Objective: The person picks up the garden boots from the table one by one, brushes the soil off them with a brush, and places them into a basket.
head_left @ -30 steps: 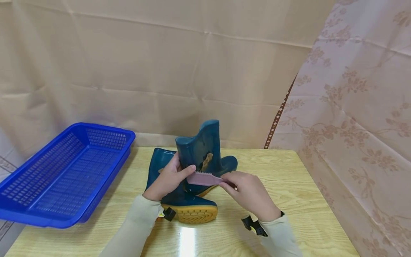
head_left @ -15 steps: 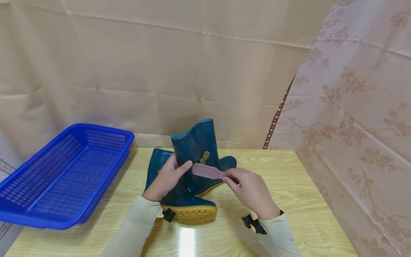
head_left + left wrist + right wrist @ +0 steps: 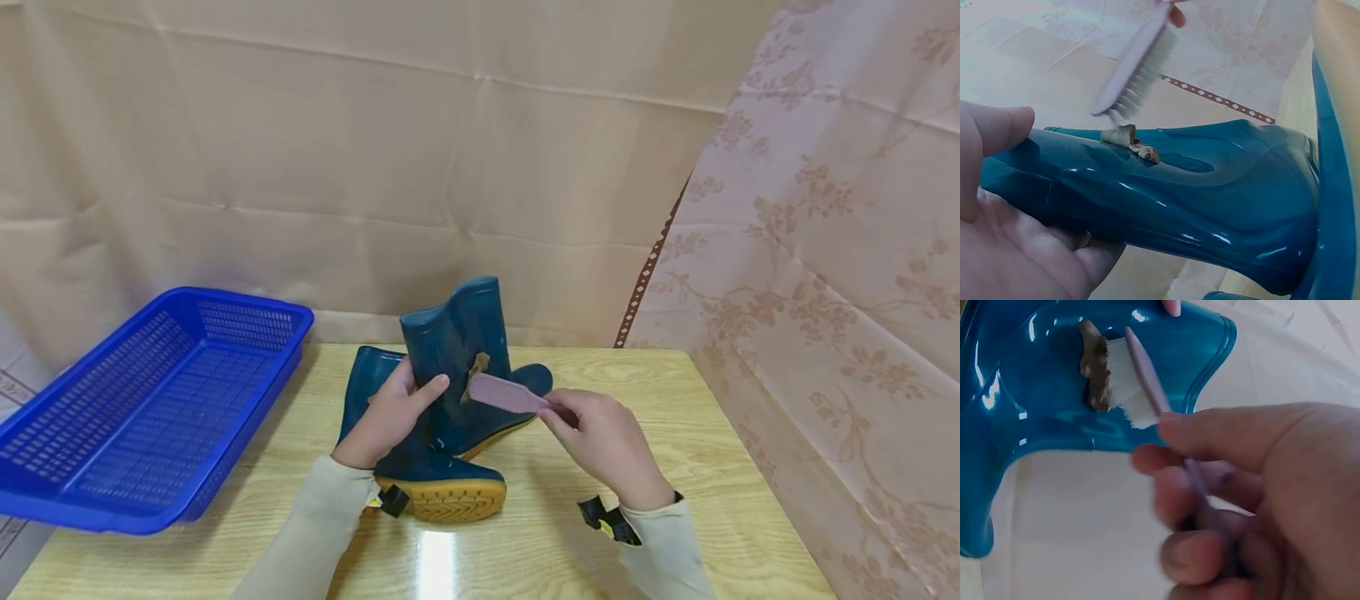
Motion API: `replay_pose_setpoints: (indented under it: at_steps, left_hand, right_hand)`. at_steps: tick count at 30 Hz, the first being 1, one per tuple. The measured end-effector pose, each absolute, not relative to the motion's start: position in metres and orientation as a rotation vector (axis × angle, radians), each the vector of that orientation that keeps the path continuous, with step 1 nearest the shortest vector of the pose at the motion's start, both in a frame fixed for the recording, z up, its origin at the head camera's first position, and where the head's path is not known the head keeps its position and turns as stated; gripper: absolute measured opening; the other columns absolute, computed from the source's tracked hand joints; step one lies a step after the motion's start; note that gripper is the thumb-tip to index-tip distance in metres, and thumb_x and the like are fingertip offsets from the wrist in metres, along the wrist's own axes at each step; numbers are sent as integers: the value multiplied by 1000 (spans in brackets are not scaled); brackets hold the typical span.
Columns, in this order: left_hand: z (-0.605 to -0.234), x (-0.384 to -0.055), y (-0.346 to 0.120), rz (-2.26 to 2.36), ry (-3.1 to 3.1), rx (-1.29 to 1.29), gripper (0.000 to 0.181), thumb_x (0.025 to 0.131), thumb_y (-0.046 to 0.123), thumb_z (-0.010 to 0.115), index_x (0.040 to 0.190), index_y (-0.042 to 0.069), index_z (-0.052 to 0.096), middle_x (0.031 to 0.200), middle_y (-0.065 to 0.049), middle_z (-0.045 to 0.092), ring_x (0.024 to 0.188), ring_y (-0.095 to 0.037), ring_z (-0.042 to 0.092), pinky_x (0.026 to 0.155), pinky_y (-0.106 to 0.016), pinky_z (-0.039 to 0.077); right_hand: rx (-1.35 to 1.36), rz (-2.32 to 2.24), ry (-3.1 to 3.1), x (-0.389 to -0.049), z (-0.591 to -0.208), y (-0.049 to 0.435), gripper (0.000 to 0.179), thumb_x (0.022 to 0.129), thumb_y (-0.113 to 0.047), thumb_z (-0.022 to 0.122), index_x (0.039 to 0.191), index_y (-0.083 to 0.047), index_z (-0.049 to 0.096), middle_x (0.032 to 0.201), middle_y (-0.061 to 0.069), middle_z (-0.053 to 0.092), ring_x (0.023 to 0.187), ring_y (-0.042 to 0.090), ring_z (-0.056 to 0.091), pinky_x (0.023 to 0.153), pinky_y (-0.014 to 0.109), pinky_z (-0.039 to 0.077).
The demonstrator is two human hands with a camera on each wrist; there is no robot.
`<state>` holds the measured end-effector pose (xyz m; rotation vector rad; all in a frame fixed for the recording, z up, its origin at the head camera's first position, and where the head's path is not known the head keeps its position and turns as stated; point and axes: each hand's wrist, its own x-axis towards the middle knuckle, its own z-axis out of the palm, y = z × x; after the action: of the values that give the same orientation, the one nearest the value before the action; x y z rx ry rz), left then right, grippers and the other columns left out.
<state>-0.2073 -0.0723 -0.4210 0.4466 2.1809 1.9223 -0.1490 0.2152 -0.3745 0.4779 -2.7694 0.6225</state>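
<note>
Scrubbing looks under way: the right hand (image 3: 611, 442), curled round the pink brush (image 3: 506, 393), holds it at the brown clump (image 3: 1094, 372) on the farther boot (image 3: 450, 333), mid-worktop (image 3: 727, 483), gripped by the left hand (image 3: 393, 412). Next likely needs firm strokes.

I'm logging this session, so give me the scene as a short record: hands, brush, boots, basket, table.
Left hand: grips the held boot by its shaft
Right hand: holds the brush by its handle
Brush: pink; white bristles beside the brown clump, contact unclear
Held boot: teal, brown clump on its shaft
Other boot: yellow sole facing the person
Basket: blue, at the person's left
Table: light wood grain
</note>
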Motion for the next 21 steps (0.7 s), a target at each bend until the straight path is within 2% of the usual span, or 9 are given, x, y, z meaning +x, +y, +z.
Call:
replay_pose_setpoints:
  at_steps: [6,13,21]
  left_hand:
    - [-421,-207,-73,1929,2179,467,69,106,41,57,162,22,21,165,-7,35,150,-35,37,118,-63,31]
    - [-421,-207,-71,1941,2171,483,68,106,38,58,162,20,22,165,-8,36,150,-34,36,119,-61,30]
    - [-421,-207,-71,1919,2189,469,68,107,39,57,162,18,23,165,-9,36,150,-34,36,120,-60,30]
  right_hand:
    - [534,681,-2668,-149,-377,208,8,96,-23,76,102,-19,79,76,-14,62,58,5,48,50,23,39]
    - [561,646,-2753,-149,-381,202,6,98,-24,74,98,-20,79,72,-15,58,55,4,44,49,22,34]
    - [514,647,-2792,-149,-380,204,6,98,-24,74,98,-20,79,70,-15,57,54,5,44,49,22,33]
